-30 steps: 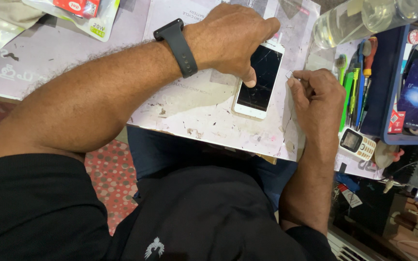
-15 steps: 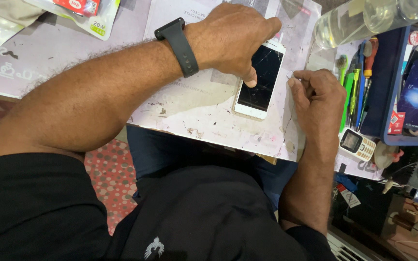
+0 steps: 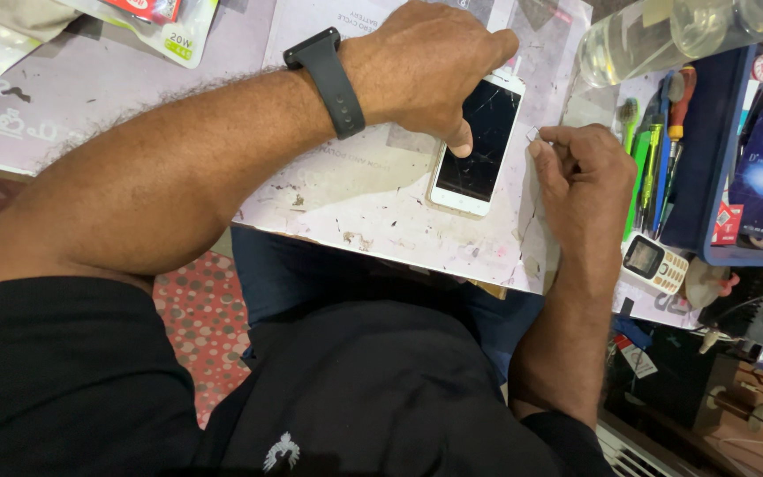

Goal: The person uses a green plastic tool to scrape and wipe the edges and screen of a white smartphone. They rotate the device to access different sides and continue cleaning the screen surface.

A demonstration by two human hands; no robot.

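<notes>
A white smartphone (image 3: 483, 146) with a cracked dark screen lies face up on a scuffed white sheet (image 3: 373, 199) on the desk. My left hand (image 3: 426, 66), with a black watch (image 3: 327, 81) on the wrist, covers the phone's top end and presses its thumb on the glass. My right hand (image 3: 585, 177) is curled just to the right of the phone. Its thumb and forefinger pinch something small and thin close to the phone's right edge; I cannot tell what it is.
Screwdrivers and green-handled tools (image 3: 655, 168) lie right of my right hand beside a blue tray (image 3: 708, 185). A small keypad phone (image 3: 655, 263) sits near the desk edge. A clear plastic bottle (image 3: 655, 40) lies at the top right. Packets lie at the top left.
</notes>
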